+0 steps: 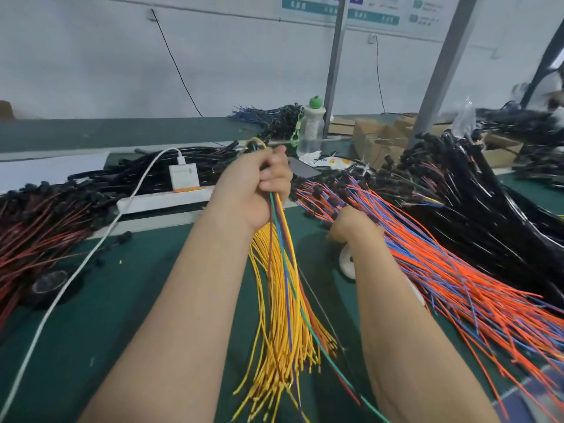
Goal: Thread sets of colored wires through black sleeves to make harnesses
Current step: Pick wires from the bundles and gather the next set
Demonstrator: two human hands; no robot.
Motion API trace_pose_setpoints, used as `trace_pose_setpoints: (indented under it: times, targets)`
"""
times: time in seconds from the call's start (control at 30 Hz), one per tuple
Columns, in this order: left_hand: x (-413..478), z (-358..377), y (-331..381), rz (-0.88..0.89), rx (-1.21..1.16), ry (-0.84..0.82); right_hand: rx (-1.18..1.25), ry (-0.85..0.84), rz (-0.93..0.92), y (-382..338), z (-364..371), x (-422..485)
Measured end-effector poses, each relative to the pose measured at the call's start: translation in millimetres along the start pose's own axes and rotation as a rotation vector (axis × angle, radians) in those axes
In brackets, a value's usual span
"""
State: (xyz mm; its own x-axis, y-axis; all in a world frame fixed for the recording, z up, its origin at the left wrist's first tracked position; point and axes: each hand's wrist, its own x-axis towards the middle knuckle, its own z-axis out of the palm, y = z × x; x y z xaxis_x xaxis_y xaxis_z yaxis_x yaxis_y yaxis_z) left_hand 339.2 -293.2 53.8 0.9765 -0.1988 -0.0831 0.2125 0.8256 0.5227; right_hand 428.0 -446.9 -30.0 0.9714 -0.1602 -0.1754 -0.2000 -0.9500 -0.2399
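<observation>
The green table fills the view. From 1 to 3 o'clock lies a heap of black sleeves. Against its near side, from 3 to 5 o'clock, spreads a fan of orange and blue wires. At 9 o'clock sits a pile of red wires with black ends. A bundle of yellow wires runs from behind the left wrist toward 6 o'clock. At the centre the left hand is a raised fist, its fingers curled tight round a set of coloured wires, green, red, blue and yellow, that trails down from it. The right hand, at 4 o'clock of the left hand, reaches into the orange and blue wires. Its fingers are hidden there, so I cannot tell how they lie.
</observation>
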Motion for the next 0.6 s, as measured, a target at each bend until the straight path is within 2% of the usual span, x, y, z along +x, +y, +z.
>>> trace_pose_setpoints:
  times: [0.07,0.2,0.37,0.5,0.6]
  targets:
    - [8.7,-8.4,-4.8,-0.02,-0.008,0.034,0.01,-0.01,-0.011,-2.1,-1.0,5.3]
    - [19.9,-20.1,-11.3,-0.051,-0.044,0.073,0.094,0.123,-0.059,-8.4,2.0,15.5]
    - [27.3,-25.1,-13.6,-0.038,0.009,0.112,-0.037,0.091,-0.072,-24.2,22.7,22.5]
    - [31.2,-32.7,-15.8,0.017,0.208,0.209,-0.034,0.149,-0.098,-25.7,28.0,27.6]
    - [34.8,-43.7,-21.4,0.118,0.452,0.311,0.111,0.308,-0.185,-32.4,18.3,23.3]
